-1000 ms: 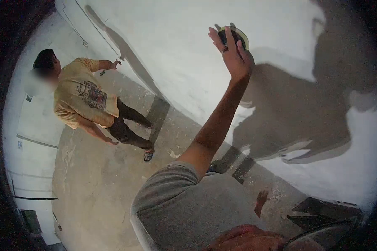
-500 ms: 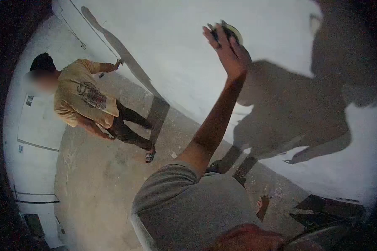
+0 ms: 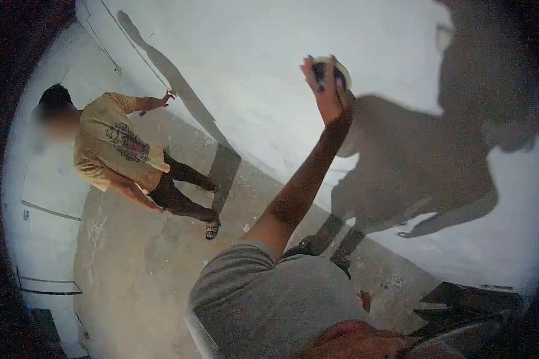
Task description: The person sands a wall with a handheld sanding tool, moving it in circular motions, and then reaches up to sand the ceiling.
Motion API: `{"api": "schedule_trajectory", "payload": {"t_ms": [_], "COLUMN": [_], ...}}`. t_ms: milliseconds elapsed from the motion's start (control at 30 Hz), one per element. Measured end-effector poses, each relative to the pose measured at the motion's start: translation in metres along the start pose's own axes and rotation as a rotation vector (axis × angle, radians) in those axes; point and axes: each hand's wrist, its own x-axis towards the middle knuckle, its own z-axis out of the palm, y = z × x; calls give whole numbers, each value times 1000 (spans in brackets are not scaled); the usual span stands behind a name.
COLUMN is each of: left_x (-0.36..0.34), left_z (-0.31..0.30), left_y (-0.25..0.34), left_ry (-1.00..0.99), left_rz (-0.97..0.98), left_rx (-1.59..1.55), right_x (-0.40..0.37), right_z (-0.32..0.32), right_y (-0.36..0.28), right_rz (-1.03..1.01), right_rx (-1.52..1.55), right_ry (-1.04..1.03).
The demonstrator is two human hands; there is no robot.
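Observation:
My left arm reaches out to the pale wall, and my left hand lies over a round dark thing with a pale yellowish rim. The fingers spread across its back and grip it against or very near the wall surface. Its exact kind is hard to make out, and its face toward the wall is hidden. Of my right hand only a small blurred part shows past my grey shirt, low in the view. Its fingers cannot be made out.
Another person in a yellowish T-shirt stands at the left, one hand by the wall. Dark flat-sided objects sit at the lower right by the wall's foot. A thin cord hangs at the upper left. Large shadows cover the wall.
My left hand and the round thing have shifted down and slightly right along the wall. My right hand shows less now. The other person's arm has moved slightly.

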Motion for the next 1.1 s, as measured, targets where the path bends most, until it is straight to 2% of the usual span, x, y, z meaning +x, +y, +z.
{"api": "schedule_trajectory", "payload": {"t_ms": [33, 133, 200, 267, 400, 467, 500, 567, 700, 767, 867, 933, 1000, 1067, 1100], "left_x": [-6, 18, 52, 78, 54, 9, -8, -28, 45, 83, 84, 51, 6, 10, 14], "left_z": [-2, -9, -17, -21, -7, 6, 6, 3, -17, -25, -23, -9, -5, -15, -23], "left_y": [4, -2, -4, -14, 7, 10, 5, 0, -15, -28, -21, -21, -8, -15, -20], "left_ry": [-9, 11, 121, 214, 257, 124, 124, -38, 89, 234, 306, 215, 99, 85, 69], "left_rz": [12, 50, 115, 78, -8, -57, -57, 46, 89, 50, -14, -35, -103, -39, 27], "left_rx": [-79, -39, -62, -101, -98, -27, -27, 25, 47, 41, -76, -3, 14, 2, -13], "right_x": [6, 6, 10, -10, 0, -18, -20, -15, -50, -37, -6, 3, -6, -52, -54], "right_z": [-2, -4, -10, -5, -15, -5, -2, 3, 35, 19, -20, -37, -30, 4, 11], "right_y": [14, 38, 35, -20, -77, -84, -82, -65, -105, -75, -65, -27, -32, -65, -82], "right_rz": [-15, -61, -80, -41, 93, 105, 105, 228, 111, 61, -12, -60, -82, -7, -6], "right_rx": [46, 185, 233, 339, 316, 221, 221, 255, 119, 97, 56, 29, 12, 160, 156], "right_ry": [-30, -122, -150, 60, 110, 224, 224, 129, 293, 161, -40, -174, -243, 139, 138]}}
